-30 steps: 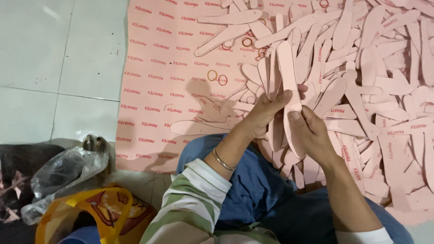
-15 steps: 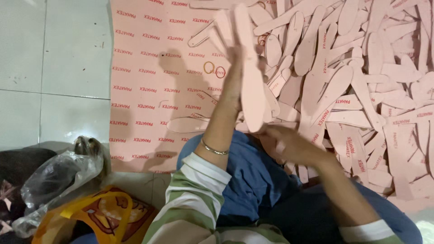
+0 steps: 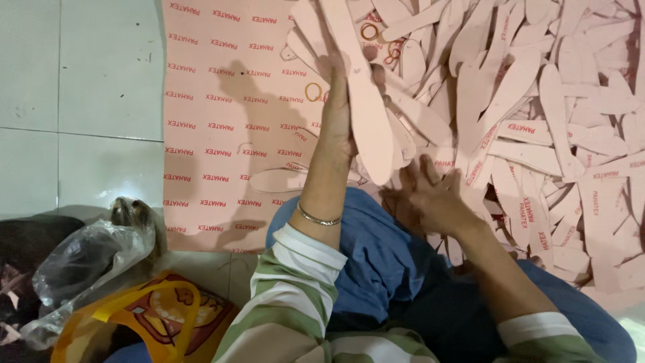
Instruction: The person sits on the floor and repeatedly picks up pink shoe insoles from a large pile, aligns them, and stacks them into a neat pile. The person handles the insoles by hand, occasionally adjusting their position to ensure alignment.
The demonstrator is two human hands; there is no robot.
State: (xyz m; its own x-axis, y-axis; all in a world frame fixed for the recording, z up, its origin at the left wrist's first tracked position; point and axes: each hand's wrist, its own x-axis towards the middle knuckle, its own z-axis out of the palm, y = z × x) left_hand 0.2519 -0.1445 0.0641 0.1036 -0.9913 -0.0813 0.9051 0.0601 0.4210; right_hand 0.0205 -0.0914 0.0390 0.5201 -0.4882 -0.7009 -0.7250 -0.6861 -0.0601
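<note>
**A:** Hands first, what are they doing here?

**B:** The left hand (image 3: pixel 338 111) is raised toward the top middle of the frame, fingers closed around a stack of pink insole cutouts (image 3: pixel 359 94). The stack stands long and narrow, running from the top edge down to about the frame's centre, heel end rounded at the bottom.

**A:** And the other one?

**B:** The right hand (image 3: pixel 437 195) sits lower, just right of centre, fingers spread loosely and resting down on the pile of loose insoles (image 3: pixel 537 121). Can't tell if it's actually got hold of one, looks more like it's just touching them.

**A:** That pile is huge lol

**B:** Yeah, it fills the whole right half and upper right. All of it lies on a pink printed sheet (image 3: pixel 222 121) spread over the white tiled floor (image 3: pixel 67 87) at left. A few rubber bands (image 3: pixel 313 91) lie on the sheet near the held stack.

**A:** Bottom left?

**B:** A clear plastic bag (image 3: pixel 80 269) and an orange bag (image 3: pixel 148 316), well apart from the hands. Also a thin bracelet (image 3: pixel 319 218) on the left wrist, striped sleeve below it.
</note>
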